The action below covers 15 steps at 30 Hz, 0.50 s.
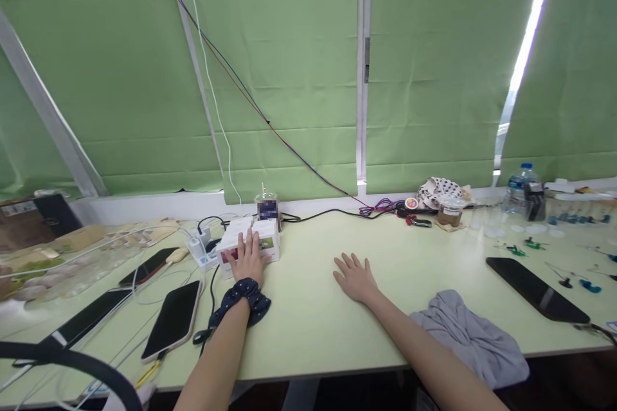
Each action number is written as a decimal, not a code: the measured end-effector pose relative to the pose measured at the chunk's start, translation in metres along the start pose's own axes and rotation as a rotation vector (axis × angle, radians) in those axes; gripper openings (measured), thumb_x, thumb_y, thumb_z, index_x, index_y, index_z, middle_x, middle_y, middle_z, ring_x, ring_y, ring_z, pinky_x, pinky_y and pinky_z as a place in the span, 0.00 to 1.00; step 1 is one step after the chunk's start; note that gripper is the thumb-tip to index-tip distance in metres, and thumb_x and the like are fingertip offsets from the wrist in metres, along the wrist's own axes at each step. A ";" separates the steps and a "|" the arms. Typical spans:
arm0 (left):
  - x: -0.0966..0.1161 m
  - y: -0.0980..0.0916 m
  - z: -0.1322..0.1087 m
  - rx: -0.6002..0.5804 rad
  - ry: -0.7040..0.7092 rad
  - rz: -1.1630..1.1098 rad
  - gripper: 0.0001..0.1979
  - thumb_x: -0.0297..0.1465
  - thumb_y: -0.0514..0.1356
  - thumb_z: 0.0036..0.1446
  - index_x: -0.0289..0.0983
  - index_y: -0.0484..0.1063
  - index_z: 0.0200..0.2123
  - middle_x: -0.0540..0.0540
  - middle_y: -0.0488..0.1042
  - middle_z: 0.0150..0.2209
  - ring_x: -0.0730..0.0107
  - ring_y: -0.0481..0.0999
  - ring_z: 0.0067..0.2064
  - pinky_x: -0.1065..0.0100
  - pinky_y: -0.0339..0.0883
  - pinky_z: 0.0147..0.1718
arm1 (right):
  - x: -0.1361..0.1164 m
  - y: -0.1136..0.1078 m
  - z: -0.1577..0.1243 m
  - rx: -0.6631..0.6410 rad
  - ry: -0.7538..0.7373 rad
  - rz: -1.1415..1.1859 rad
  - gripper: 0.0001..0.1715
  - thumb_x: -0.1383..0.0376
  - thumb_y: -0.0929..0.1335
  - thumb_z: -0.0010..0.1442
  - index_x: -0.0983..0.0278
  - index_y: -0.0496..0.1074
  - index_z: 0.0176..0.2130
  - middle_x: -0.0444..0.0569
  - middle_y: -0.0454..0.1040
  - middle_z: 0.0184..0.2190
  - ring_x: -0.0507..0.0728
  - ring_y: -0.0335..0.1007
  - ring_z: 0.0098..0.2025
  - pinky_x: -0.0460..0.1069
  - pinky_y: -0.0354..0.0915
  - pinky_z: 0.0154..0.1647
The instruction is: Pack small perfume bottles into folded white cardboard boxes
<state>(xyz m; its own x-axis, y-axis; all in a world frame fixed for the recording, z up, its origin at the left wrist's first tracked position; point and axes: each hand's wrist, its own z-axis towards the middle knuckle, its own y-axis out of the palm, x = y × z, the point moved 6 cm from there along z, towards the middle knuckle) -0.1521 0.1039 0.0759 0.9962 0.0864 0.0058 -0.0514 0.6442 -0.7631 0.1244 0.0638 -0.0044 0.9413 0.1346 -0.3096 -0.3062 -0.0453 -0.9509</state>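
My left hand (249, 258) rests with fingers stretched out on a white pack (267, 230) with coloured prints; whether it is one box or several packs side by side I cannot make out. A dark dotted scrunchie (245, 296) sits around my left wrist. My right hand (356, 277) lies palm down on the pale table (308, 327), fingers apart, holding nothing. Right of my right forearm is a crumpled grey cloth (470, 334). Just behind the white pack stands a clear cup (267, 207) with a dark label, partly blurred.
Charging phones, including a pink-edged phone (172, 320), lie at left among tangled cables and a power strip (202, 249). Another black phone (535, 289), earphones (589, 286), a water bottle (518, 189) and a food tub (450, 212) are at right. Green blinds (289, 64) hang behind.
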 end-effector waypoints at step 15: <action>-0.004 0.006 0.021 0.011 -0.046 0.136 0.32 0.33 0.58 0.55 0.30 0.57 0.61 0.27 0.52 0.64 0.44 0.40 0.67 0.36 0.32 0.58 | -0.004 -0.001 0.003 0.047 -0.016 0.042 0.34 0.49 0.47 0.64 0.53 0.47 0.65 0.43 0.41 0.68 0.62 0.30 0.69 0.66 0.28 0.64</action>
<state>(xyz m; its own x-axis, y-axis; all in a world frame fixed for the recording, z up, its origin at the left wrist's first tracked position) -0.1581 0.1235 0.0848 0.9757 0.2084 -0.0675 -0.1871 0.6323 -0.7518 0.1206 0.0658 -0.0026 0.9253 0.1493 -0.3486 -0.3519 -0.0048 -0.9360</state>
